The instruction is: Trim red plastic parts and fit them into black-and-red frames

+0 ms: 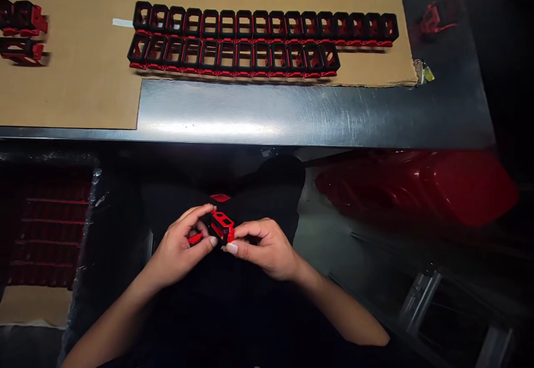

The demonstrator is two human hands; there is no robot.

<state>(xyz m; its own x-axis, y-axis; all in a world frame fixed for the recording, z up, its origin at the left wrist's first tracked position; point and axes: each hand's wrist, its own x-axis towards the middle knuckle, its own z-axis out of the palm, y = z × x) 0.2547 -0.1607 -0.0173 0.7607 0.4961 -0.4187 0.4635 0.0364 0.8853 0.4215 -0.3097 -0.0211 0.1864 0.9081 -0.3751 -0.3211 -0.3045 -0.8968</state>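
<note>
In front of my torso, my right hand (265, 248) pinches a small red and black plastic frame (222, 224) at its right end. Thumb and fingers of my left hand (181, 244) are curled around the frame's left side, with the index fingertip at its upper corner. Another small red plastic piece (194, 239) shows within the left hand, between thumb and curled fingers. Just beyond the hands, a flat red patch (219, 197) lies against the dark clothing; what it belongs to I cannot make out.
Rows of similar red and black frames (236, 59) stand on cardboard (75, 95) over a metal table (250, 112). More frames (25, 20) sit at far left. A plastic-lined box (85, 223) of red parts is at lower left. A glossy red object (421, 187) is under the table's right side.
</note>
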